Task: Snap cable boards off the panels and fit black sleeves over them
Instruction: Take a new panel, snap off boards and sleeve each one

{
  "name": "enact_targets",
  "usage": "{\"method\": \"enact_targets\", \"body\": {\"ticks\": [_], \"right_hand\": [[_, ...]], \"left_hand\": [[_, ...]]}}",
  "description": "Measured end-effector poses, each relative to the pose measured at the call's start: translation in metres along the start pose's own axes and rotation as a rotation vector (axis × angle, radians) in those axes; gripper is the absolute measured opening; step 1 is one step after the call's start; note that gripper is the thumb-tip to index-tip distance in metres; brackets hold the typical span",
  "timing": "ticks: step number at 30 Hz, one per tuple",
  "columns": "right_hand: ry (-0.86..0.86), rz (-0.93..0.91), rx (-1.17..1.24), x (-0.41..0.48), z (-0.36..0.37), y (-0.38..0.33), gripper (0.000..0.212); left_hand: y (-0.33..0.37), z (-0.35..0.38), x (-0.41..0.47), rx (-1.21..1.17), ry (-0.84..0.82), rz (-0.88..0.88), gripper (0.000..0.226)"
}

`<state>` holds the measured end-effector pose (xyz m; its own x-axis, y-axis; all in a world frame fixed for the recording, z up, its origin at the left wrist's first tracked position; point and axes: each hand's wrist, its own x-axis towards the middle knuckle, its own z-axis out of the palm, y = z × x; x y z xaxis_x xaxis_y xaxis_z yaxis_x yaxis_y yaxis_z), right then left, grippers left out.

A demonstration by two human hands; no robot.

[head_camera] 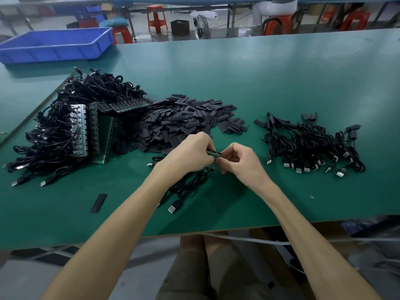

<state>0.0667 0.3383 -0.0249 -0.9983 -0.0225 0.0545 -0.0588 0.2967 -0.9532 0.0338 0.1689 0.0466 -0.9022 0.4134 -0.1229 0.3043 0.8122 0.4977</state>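
Cable board (213, 153): a small dark green strip with a row of metal pins, held in the air between both hands above the near middle of the green table (281, 79).
Left hand (188, 155): the fingers are curled and pinch the left end of the strip.
Right hand (240, 161): thumb and fingers pinch the right end; both grips look firm, as for bending.
Black cable (190, 185): it goes from the hands down to the table at 6 o'clock, and its silver USB plug (174, 207) lies at 7 o'clock.
Sleeve heap (186, 122): many flat black sleeves, at 12 o'clock, just behind the hands.
Panel heap (86, 126): green panels with black cables attached, at 9 to 10 o'clock.
Finished heap (311, 146): cables with black sleeves on them, at 3 o'clock, well apart.
Progress: I judge it is an early part. The finished heap is much smaller than the panel heap. The strip in hand has no sleeve yet, and I cannot tell if it is fully separated.
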Motion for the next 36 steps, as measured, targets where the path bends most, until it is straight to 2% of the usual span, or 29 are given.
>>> {"method": "enact_targets", "body": {"ticks": [7, 18, 24, 30, 32, 36], "right_hand": [[0.025, -0.001, 0.003, 0.001, -0.001, 0.003, 0.023], [0.033, 0.009, -0.011, 0.000, -0.002, 0.003, 0.021], [0.042, -0.003, 0.006, 0.000, 0.000, 0.004, 0.038], [0.053, -0.008, -0.022, 0.001, 0.001, 0.005, 0.041], [0.032, -0.011, -0.033, -0.001, 0.003, 0.003, 0.039], [0.030, -0.006, -0.012, -0.001, 0.001, 0.005, 0.020]], "left_hand": [[0.004, 0.007, -0.003, 0.011, 0.079, -0.007, 0.008], [0.013, 0.013, -0.010, 0.061, 0.182, -0.058, 0.013], [0.019, 0.015, -0.012, 0.133, 0.227, -0.059, 0.012], [0.025, 0.016, -0.013, 0.194, 0.242, -0.072, 0.011], [0.025, 0.017, -0.013, 0.222, 0.244, -0.077, 0.011], [0.015, 0.002, -0.007, 0.308, 0.199, -0.079, 0.010]]}}
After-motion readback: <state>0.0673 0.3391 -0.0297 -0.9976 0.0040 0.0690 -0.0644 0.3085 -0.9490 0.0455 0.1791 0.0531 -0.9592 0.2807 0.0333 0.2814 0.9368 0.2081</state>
